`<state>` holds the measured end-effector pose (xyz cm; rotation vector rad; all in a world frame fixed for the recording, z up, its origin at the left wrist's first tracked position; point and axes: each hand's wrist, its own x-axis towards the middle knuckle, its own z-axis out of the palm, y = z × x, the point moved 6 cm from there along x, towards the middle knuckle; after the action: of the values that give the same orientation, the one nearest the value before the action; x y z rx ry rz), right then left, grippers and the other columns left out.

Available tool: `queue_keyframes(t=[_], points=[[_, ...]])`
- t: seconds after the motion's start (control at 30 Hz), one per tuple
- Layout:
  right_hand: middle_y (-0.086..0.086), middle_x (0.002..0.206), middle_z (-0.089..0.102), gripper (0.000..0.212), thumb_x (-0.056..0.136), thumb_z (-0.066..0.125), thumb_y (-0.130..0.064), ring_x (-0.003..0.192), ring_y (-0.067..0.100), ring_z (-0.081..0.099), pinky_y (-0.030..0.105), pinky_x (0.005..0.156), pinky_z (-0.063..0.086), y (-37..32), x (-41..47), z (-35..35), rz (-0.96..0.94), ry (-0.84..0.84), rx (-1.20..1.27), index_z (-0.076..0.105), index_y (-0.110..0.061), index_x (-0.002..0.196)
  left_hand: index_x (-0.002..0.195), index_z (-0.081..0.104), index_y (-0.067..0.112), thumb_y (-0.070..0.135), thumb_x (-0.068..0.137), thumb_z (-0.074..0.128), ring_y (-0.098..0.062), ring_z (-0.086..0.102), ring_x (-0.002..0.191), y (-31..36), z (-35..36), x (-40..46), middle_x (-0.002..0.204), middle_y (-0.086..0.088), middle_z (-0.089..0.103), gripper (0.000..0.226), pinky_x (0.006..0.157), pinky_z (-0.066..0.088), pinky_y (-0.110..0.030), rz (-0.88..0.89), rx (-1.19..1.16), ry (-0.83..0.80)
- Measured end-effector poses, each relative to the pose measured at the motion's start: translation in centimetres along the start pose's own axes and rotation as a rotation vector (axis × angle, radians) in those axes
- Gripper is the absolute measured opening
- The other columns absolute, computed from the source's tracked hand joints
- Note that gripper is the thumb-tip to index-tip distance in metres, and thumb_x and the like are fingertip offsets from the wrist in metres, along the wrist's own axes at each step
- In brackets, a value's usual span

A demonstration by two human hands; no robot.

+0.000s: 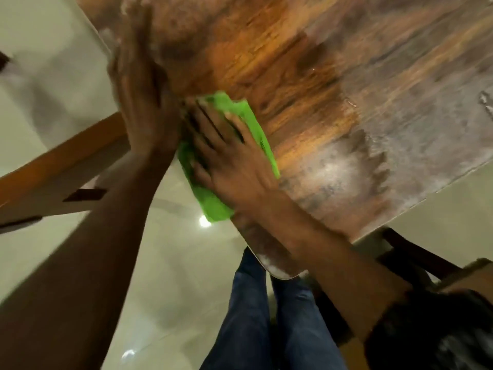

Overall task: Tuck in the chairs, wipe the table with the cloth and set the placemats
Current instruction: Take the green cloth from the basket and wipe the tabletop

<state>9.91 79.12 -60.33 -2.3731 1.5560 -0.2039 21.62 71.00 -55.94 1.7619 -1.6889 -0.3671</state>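
Note:
A bright green cloth (245, 113) lies folded on the left edge of the glossy wooden table (333, 89), part of it hanging past the edge. My right hand (229, 161) presses flat on the cloth with its fingers straight and spread. My left hand (141, 86) is held with straight fingers against the table's left edge, just beside the cloth. The whole view is tilted and blurred by motion. No placemats are in view.
A wooden chair part (53, 161) shows at the left over the pale tiled floor (165, 276). A dark chair (416, 257) stands at the table's near right side. My legs in blue jeans (266, 329) are by the table's near corner.

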Motion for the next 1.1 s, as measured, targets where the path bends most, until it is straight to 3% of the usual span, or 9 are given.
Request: queue_keyframes(t=[0.07,0.17,0.27,0.4,0.57,0.77,0.83,0.93,1.1], points=[[0.008,0.177,0.017,0.063,0.11,0.024,-0.042,0.165,0.022,0.013,0.044,0.132,0.01,-1.3,5.7,0.2,-0.034,0.017,-0.026,0.022,-0.018,0.168,0.152,0.052,-0.005,0.01,0.11,0.041,0.01,0.045,0.14,-0.4,-3.7,-1.2,0.151,0.001,0.057,0.045,0.118,0.03,-0.014,-0.017,-0.019,0.242],[0.004,0.178,0.014,0.071,0.103,0.008,-0.045,0.165,0.019,0.012,0.041,0.131,0.007,-2.6,11.4,-0.1,-0.097,-0.028,-0.065,0.02,-0.023,0.17,0.157,0.047,-0.002,0.003,0.109,0.041,-0.031,0.058,0.141,-1.1,-4.7,-5.1,0.162,-0.013,0.051,0.048,0.119,0.045,-0.047,-0.089,-0.058,0.168],[0.002,0.178,0.014,0.069,0.105,0.006,-0.047,0.164,0.018,0.013,0.041,0.13,0.012,-2.6,12.9,0.1,-0.148,-0.046,-0.117,0.02,-0.025,0.169,0.162,0.042,0.01,0.002,0.111,0.04,-0.023,0.051,0.149,-1.7,-3.7,-9.4,0.166,-0.008,0.047,0.052,0.115,0.048,-0.057,-0.235,-0.101,0.109],[0.0,0.177,0.016,0.062,0.11,0.021,-0.043,0.164,0.017,0.015,0.042,0.13,0.014,-2.7,15.5,0.0,-0.144,-0.019,-0.077,0.026,-0.024,0.168,0.164,0.04,0.012,-0.003,0.108,0.043,-0.013,0.038,0.158,0.1,-2.3,-12.9,0.169,-0.002,0.042,0.058,0.122,0.042,-0.057,-0.337,-0.135,0.101],[0.001,0.178,0.015,0.061,0.111,0.023,-0.042,0.164,0.017,0.013,0.041,0.129,0.013,-2.7,19.8,-1.3,-0.113,-0.033,-0.071,0.023,-0.021,0.168,0.166,0.035,0.013,0.013,0.111,0.04,-0.013,0.03,0.161,3.1,-1.5,-15.2,0.174,0.001,0.034,0.055,0.128,0.031,-0.042,-0.348,-0.141,0.04],[0.005,0.178,0.01,0.064,0.112,0.024,-0.045,0.165,0.021,0.008,0.045,0.132,0.012,-0.5,6.1,-0.8,-0.044,-0.046,-0.082,0.017,-0.019,0.17,0.166,0.031,0.014,0.009,0.111,0.036,-0.017,0.034,0.16,3.0,-4.1,-13.7,0.173,-0.005,0.034,0.055,0.127,0.035,-0.047,-0.317,-0.138,0.154],[0.004,0.179,0.005,0.067,0.112,0.03,-0.047,0.166,0.02,0.002,0.047,0.132,0.013,-1.2,-2.0,0.0,-0.01,-0.109,-0.028,0.012,-0.02,0.171,0.167,0.029,0.011,0.007,0.111,0.035,-0.016,0.031,0.161,3.0,-4.6,-12.6,0.175,-0.006,0.031,0.056,0.129,0.028,-0.04,-0.306,-0.107,0.147],[0.001,0.178,0.013,0.066,0.111,0.036,-0.049,0.165,0.019,0.011,0.046,0.129,0.025,-1.7,-12.4,0.8,-0.004,-0.168,-0.049,0.022,-0.023,0.169,0.169,0.022,0.011,0.008,0.112,0.035,-0.019,0.024,0.164,3.7,-3.0,-11.5,0.177,-0.006,0.026,0.058,0.131,0.022,-0.04,-0.25,-0.096,0.047],[-0.002,0.178,0.012,0.074,0.104,0.039,-0.051,0.164,0.017,0.015,0.046,0.126,0.023,6.1,-18.5,-1.6,0.146,-0.239,-0.171,0.019,-0.024,0.17,0.17,0.023,0.01,0.014,0.111,0.037,-0.015,0.01,0.167,7.0,2.5,-13.1,0.179,-0.004,0.018,0.061,0.134,0.011,-0.039,-0.132,-0.035,-0.217]])
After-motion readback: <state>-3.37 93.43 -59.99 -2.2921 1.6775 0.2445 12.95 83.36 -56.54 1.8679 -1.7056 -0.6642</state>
